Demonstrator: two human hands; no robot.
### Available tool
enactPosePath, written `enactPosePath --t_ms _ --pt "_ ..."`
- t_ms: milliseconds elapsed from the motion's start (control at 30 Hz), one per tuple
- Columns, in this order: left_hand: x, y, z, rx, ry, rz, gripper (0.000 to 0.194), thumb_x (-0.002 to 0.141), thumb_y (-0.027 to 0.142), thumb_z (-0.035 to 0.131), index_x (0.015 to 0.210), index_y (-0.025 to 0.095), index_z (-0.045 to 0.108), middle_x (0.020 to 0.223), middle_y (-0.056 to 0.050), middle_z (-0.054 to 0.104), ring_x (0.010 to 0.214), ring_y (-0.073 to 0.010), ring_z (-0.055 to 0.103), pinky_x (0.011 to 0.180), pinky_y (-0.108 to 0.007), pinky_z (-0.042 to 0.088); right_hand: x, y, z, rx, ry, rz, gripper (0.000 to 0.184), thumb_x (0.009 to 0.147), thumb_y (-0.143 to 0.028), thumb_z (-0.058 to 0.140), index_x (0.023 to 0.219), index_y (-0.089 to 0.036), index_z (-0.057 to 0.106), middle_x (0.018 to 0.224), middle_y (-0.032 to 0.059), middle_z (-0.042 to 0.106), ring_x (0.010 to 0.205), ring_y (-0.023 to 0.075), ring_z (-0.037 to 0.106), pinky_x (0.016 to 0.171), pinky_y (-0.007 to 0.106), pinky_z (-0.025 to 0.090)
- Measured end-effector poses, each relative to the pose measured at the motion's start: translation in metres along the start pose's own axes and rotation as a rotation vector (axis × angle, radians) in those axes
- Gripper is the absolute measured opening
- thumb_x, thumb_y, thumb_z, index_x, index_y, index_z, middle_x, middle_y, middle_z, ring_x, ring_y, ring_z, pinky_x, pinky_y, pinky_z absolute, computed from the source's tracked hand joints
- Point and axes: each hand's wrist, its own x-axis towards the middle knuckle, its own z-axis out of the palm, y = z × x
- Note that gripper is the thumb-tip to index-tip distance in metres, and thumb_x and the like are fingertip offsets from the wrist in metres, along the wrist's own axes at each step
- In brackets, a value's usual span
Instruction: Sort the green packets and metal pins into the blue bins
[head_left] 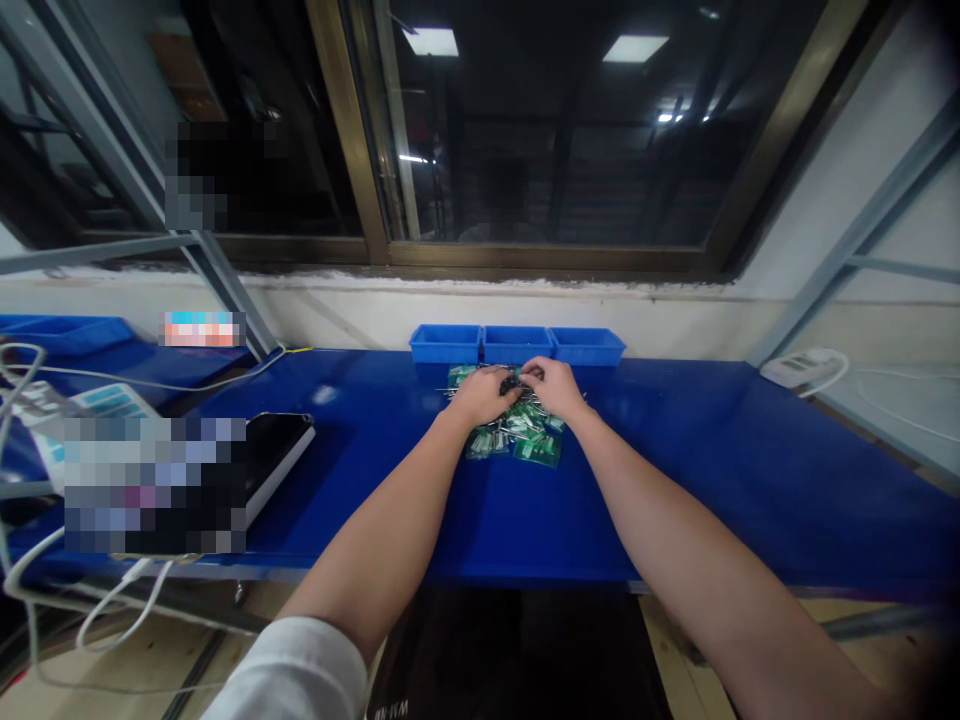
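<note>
A heap of small clear-green packets (537, 447) and thin silvery metal pieces (517, 425) lies on the blue table (525, 520). My left hand (481, 394) rests at the heap's left side, its fingers curled over a small dark piece (511, 383). Close by on the right, my right hand (553, 386) has its fingertips pinched together beside that dark piece. What sits between those right fingertips is too small to make out. Both hands are over the back part of the heap.
Three blue bins (517, 344) stand in a row behind the heap, against the wall. To the left lies a dark-screened device (279, 440) with white cables (124, 610). A white power strip (802, 368) is at the right, near a grey metal frame (832, 220).
</note>
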Motion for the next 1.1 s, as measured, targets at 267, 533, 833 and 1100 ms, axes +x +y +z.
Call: enactPosePath --t_ms 267,533,833,1100 --pt "0.003 0.002 -0.001 -0.073 0.119 -0.003 0.024 0.089 0.029 0.045 0.097 0.018 0.064 0.097 -0.007 0.067 0.092 -0.0200 0.060 0.084 -0.031 0.045 0.003 -0.009 0.001 0.250 0.083 0.033 0.020 0.071 -0.036 0.064 0.076 -0.017 0.060 0.068 0.0028 0.065 0.064 0.0166 0.062 0.062 0.028 0.046" --pt "0.003 0.004 -0.002 -0.086 0.160 -0.047 0.020 0.089 0.024 0.043 0.092 0.018 0.062 0.094 -0.007 0.066 0.091 -0.0200 0.060 0.083 -0.030 0.045 0.001 -0.014 -0.001 0.265 0.075 0.000 0.021 0.073 -0.038 0.061 0.077 -0.017 0.063 0.073 0.0038 0.066 0.070 0.0170 0.062 0.066 0.029 0.048" --pt "0.002 0.001 -0.005 -0.039 0.152 -0.136 0.024 0.089 0.020 0.040 0.095 0.021 0.063 0.095 -0.006 0.066 0.091 -0.0204 0.059 0.081 -0.031 0.044 0.002 -0.012 -0.004 0.510 -0.038 0.086 0.023 0.060 -0.033 0.069 0.076 -0.018 0.064 0.071 0.0017 0.066 0.070 0.0174 0.061 0.068 0.031 0.049" --pt "0.002 -0.001 -0.002 -0.118 0.243 -0.251 0.032 0.092 0.035 0.037 0.113 0.020 0.056 0.107 -0.007 0.066 0.098 -0.0212 0.060 0.084 -0.030 0.045 0.004 -0.008 -0.009 0.465 0.090 0.128 0.022 0.063 -0.034 0.066 0.076 -0.017 0.066 0.071 0.0034 0.066 0.070 0.0180 0.061 0.067 0.030 0.048"
